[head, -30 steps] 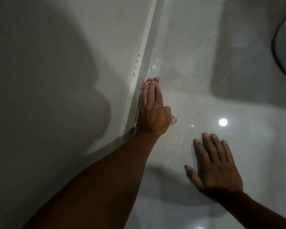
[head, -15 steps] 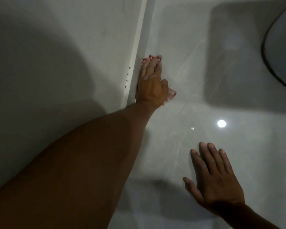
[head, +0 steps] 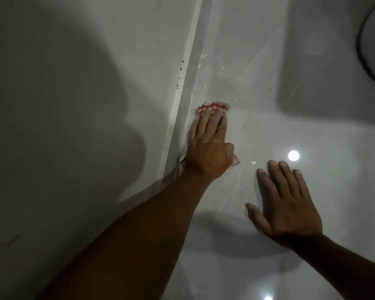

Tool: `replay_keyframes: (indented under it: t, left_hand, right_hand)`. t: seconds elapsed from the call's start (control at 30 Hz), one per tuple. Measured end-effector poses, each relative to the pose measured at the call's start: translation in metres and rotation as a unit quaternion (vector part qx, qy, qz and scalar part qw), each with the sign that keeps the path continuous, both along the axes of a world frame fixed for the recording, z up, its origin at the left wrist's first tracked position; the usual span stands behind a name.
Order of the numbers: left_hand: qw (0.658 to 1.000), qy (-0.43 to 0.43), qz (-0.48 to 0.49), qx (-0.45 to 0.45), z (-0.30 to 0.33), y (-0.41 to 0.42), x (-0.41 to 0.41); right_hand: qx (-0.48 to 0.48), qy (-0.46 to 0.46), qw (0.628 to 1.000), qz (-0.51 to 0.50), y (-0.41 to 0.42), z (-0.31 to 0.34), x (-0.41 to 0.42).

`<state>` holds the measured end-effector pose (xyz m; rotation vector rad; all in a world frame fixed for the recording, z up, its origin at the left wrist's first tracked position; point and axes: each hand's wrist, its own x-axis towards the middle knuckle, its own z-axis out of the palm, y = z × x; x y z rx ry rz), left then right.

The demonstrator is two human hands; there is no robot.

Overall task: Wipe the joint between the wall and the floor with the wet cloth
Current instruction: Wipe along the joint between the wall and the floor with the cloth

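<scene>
My left hand (head: 208, 146) lies flat on a red-and-white cloth (head: 213, 107), pressing it onto the glossy floor right beside the wall-floor joint (head: 189, 83). The cloth peeks out past my fingertips and beside my thumb; the rest is hidden under the palm. The joint runs as a pale skirting strip from top centre down to my left wrist. A wet, soapy smear (head: 210, 63) sits on the floor farther along the joint. My right hand (head: 288, 206) rests flat on the floor, fingers spread, holding nothing.
The grey wall (head: 74, 105) fills the left side, with small dark specks (head: 180, 74) near the skirting. A dark curved edge of a round object (head: 368, 53) shows at the top right. A lamp reflection (head: 293, 155) glints on the glossy floor tiles.
My left hand with the cloth reached farther along the joint half a second ago and has now pulled back towards me. My right hand stays planted on the floor.
</scene>
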<state>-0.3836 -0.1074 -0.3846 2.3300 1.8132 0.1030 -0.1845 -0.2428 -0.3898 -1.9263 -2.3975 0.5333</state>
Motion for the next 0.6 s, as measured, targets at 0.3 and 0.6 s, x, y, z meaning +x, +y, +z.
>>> replay_keyframes:
  t: [0.3,0.6]
  left_hand:
    - [0.998,0.013,0.051,0.041,-0.001,0.067,0.001]
    - [0.986,-0.129,0.101,0.028,0.002,0.130,0.018]
  right_hand:
    - [0.012,0.009,1.000,0.002,0.001,-0.003,0.000]
    - [0.011,-0.001,1.000,0.012,-0.001,-0.005,0.004]
